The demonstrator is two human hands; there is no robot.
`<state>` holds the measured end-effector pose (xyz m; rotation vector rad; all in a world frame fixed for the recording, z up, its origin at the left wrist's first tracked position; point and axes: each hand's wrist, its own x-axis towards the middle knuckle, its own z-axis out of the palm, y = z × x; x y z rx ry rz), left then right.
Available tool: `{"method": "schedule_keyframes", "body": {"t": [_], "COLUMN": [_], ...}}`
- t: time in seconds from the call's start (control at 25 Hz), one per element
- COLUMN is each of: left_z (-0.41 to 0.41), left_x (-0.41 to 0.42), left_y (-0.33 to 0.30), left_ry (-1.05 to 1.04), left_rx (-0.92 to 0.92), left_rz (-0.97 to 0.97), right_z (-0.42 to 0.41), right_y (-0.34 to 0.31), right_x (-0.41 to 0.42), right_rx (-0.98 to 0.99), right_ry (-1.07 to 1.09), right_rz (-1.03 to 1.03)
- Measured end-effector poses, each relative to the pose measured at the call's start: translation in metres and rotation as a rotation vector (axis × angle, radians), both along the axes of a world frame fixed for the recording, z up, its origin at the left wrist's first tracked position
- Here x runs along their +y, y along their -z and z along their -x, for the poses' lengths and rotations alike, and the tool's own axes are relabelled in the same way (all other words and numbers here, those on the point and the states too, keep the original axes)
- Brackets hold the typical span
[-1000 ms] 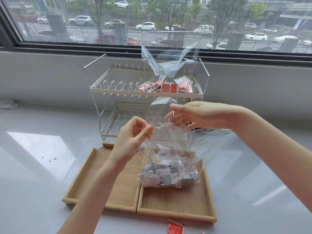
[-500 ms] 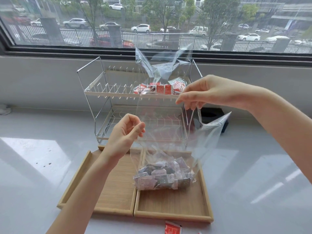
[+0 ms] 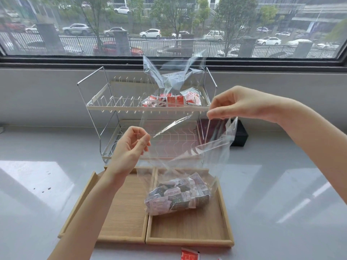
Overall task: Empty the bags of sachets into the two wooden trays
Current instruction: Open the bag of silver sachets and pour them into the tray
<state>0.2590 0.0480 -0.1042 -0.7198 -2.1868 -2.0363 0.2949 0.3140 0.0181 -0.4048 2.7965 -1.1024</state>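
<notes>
A clear plastic bag (image 3: 212, 154) of grey and white sachets (image 3: 178, 197) stands with its bottom in the right wooden tray (image 3: 189, 229). My left hand (image 3: 131, 149) pinches the left edge of the bag's mouth. My right hand (image 3: 242, 103) pinches the right edge, higher up, and the mouth is stretched wide between them. The left wooden tray (image 3: 120, 218) lies beside it with nothing in it. A second clear bag (image 3: 174, 81) of red sachets (image 3: 172, 100) sits on the top shelf of a wire rack (image 3: 105, 107).
The rack stands behind the trays on a white counter (image 3: 37, 184) below a window. A black box (image 3: 240, 134) sits behind the rack's right side. A loose red sachet (image 3: 189, 256) lies at the counter's near edge, in front of the right tray.
My right hand has risen and moved right with the bag's edge, pulling the mouth open. My left hand has kept its pinch on the other edge. The sachets stay in the bag's bottom.
</notes>
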Motion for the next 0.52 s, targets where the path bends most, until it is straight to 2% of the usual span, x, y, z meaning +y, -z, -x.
{"method": "schedule_keyframes", "body": {"t": [0.08, 0.2, 0.28, 0.52], "left_z": [0.002, 0.002, 0.003, 0.008], "left_x": [-0.001, -0.005, -0.006, -0.007], "left_y": [0.002, 0.008, 0.009, 0.009], "left_ry": [-0.011, -0.012, -0.011, -0.047], "left_rx": [-0.003, -0.03, -0.031, -0.051], "left_rz": [0.008, -0.005, -0.005, -0.002], "right_z": [0.001, -0.001, -0.003, 0.0], "right_y": [0.002, 0.01, 0.013, 0.004], "right_x": [-0.002, 0.001, 0.008, 0.018], "right_rx": [-0.016, -0.16, -0.199, -0.014], "right_ry": [-0.005, -0.003, 0.011, 0.076], "right_rz": [-0.073, -0.218, -0.233, -0.248]}}
